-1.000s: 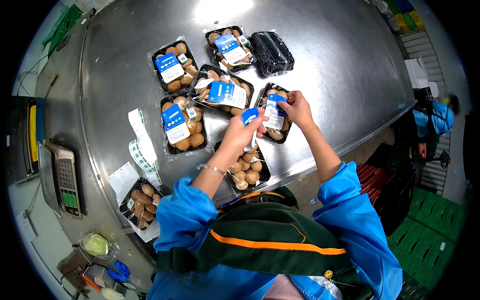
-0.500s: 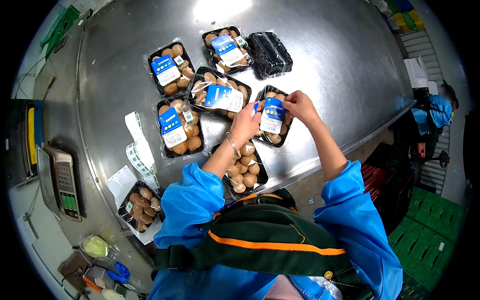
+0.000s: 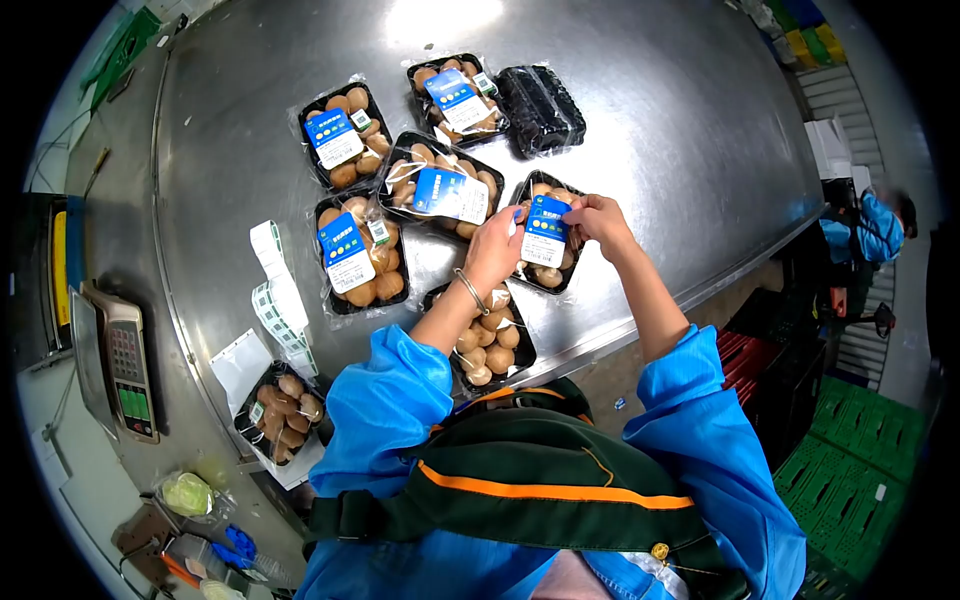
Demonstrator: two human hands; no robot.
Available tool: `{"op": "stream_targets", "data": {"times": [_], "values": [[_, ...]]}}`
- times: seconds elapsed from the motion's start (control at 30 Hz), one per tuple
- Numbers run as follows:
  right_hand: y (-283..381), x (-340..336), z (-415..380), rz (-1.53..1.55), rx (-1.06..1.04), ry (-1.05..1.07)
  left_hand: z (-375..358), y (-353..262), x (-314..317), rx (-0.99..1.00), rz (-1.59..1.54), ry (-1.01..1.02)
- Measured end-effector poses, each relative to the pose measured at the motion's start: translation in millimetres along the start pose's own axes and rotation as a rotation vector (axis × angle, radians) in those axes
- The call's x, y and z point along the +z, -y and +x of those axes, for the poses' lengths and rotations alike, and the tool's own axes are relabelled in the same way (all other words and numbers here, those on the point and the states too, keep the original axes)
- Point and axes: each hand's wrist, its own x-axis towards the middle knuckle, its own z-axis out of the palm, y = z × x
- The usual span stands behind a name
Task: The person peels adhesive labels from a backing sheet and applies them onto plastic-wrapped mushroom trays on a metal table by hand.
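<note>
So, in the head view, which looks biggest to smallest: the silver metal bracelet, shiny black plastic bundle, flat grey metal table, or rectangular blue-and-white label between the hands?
1. Grey metal table
2. Black plastic bundle
3. Blue-and-white label
4. Silver bracelet

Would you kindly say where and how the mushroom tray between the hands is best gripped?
I'd grip the mushroom tray by its straight right rim, right hand coming from the right: bare table lies there, while another tray crowds its left.

The left forearm partly hides the nearest mushroom tray; the label's fine print is illegible.
</note>
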Motion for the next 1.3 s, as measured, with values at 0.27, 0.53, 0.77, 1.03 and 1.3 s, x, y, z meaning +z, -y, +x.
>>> {"op": "stream_targets", "data": {"times": [0.27, 0.53, 0.77, 1.03, 1.3], "values": [[0, 14, -15, -0.485, -0.550, -0.143, 2, 3, 2, 0.078, 0.040, -0.021], [-9, 34, -108, -0.536, -0.964, 0.104, 11, 4, -2, -0.116, 0.235, 0.098], [0, 7, -30, -0.918, -0.454, -0.061, -4, -6, 2, -0.014, 0.139, 0.044], [9, -8, -4, -0.715, -0.268, 0.187, -9, -10, 19, 0.049, 0.299, 0.001], [-27, -1, -64, -0.590, -0.685, -0.053, 10, -7, 24, -0.152, 0.274, 0.065]]}}
